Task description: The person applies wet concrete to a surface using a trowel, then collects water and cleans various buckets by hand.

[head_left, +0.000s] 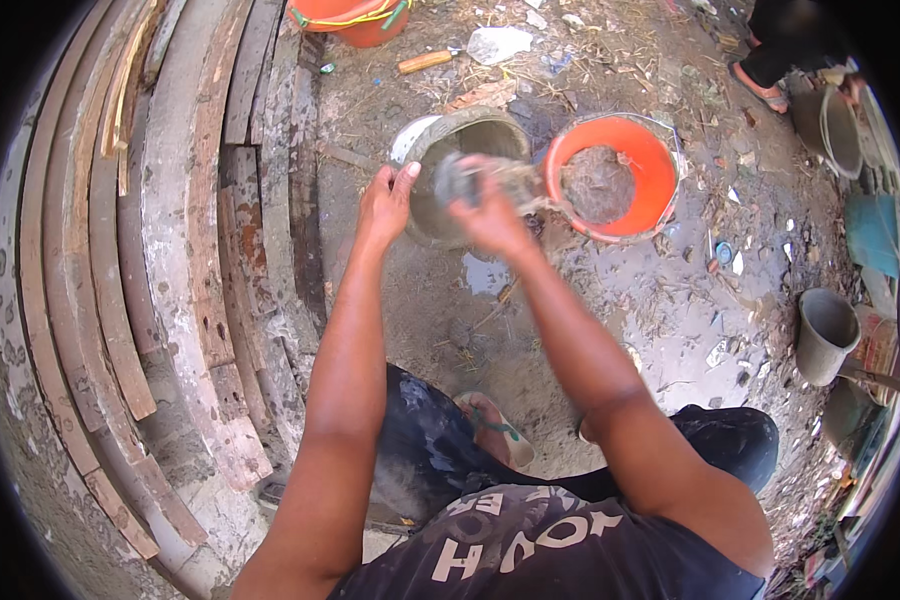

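Note:
In front of me stands a round grey bucket (505,128) with a muddy inside. My left hand (385,208) grips its left rim, thumb uppermost. Over the bucket's right part is my right hand (492,218), smeared by motion and closed round a blurred grey, rounded thing (457,182) whose kind I cannot make out. A murky splash (520,188) stretches from there toward the orange bucket (653,190) close by on the right. Greyish, cloudy stuff fills the bottom of that bucket. Behind the grey bucket's left rim a white rounded edge (410,135) shows.
Long worn planks (185,220) lie stacked along my left. Another orange bucket (370,28) and a wooden-handled tool (426,62) are farther off. To the right stand a small grey bucket (828,335) and a teal container (873,235). A person's sandaled foot (760,88) is at far right.

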Available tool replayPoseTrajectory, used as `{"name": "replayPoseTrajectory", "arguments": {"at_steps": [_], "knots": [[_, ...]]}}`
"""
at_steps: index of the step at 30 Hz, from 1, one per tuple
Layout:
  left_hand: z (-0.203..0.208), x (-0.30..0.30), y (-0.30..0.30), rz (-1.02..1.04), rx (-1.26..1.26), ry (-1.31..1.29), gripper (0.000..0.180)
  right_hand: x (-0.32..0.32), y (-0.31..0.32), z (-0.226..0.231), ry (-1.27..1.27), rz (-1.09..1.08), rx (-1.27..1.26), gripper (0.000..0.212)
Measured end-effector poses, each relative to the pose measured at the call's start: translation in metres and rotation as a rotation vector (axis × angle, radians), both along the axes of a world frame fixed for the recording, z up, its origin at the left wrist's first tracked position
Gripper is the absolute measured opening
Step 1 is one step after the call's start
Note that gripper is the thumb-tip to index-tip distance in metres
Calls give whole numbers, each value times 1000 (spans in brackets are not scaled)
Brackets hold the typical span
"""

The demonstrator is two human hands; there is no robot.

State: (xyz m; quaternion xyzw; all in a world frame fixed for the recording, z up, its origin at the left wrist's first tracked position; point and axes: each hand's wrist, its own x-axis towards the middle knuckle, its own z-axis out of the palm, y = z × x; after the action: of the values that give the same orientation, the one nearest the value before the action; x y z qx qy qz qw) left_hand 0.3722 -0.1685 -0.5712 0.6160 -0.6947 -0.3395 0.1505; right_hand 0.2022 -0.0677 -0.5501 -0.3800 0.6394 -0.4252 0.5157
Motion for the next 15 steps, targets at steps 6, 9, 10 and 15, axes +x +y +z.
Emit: {"name": "replayPoseTrajectory", "arguments": {"at_steps": [6,9,10,15], "knots": [[-25,6,-17,130,-371,-73,66,26,57,-150,909,191,-116,37],[-3,-19,-11,72,30,122,63,-43,84,-147,983,125,31,36],[-1,-2,-25,102,-53,100,63,-43,76,-117,924,171,-43,34],[9,27,-30,214,-419,-469,53,-78,75,-3,591,73,-100,33]]}}
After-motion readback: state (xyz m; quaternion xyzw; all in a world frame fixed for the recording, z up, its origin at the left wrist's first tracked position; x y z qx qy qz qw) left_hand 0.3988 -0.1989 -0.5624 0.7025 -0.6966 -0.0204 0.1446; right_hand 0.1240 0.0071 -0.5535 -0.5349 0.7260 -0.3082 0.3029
